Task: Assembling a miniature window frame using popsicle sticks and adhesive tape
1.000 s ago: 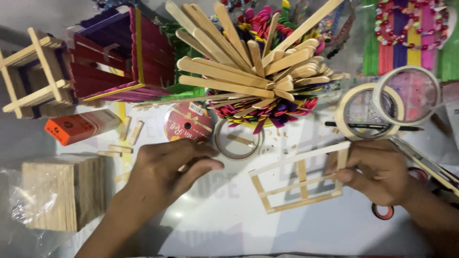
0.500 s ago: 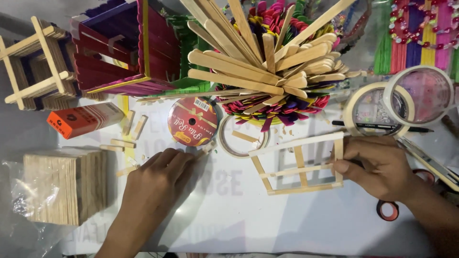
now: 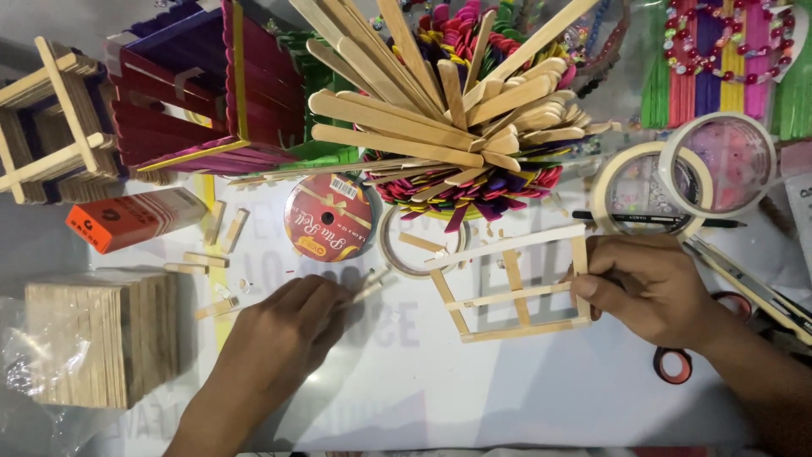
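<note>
1. Two hands are working low over the white bench (image 3: 524,398). The left hand (image 3: 283,334) is lying palm-down near the front edge, its fingers (image 3: 330,296) curled loosely over a short wooden stick piece (image 3: 372,286), whose free end is sticking out toward the upper right. Whether that piece is actually pinched or only covered, I cannot tell.
2. The right hand (image 3: 651,288) is pressing on the right upright of the stick frame (image 3: 512,283), thumb and forefinger closed on that side bar.
3. The stick frame is lying flat on the bench, just beyond and between the two hands. It is a rough rectangle with a cross rail and a short centre post. Its long axis is running left-right, tilting slightly up toward the right, and the top rail is pointing at the tape rolls (image 3: 677,178).
4. Judged step: the frame is being steadied while another piece is being picked up for it. The next move seems to call for lifting the short piece clear, turning it to match a frame member, and keeping the right hand's hold firm so the joints are not shifting.
5. Farther back, a red ribbon spool (image 3: 328,218) and an orange box (image 3: 135,220) are resting on the bench.
6. Farthest, a bundle of plain and coloured craft sticks (image 3: 448,110) is fanning outward.
</note>
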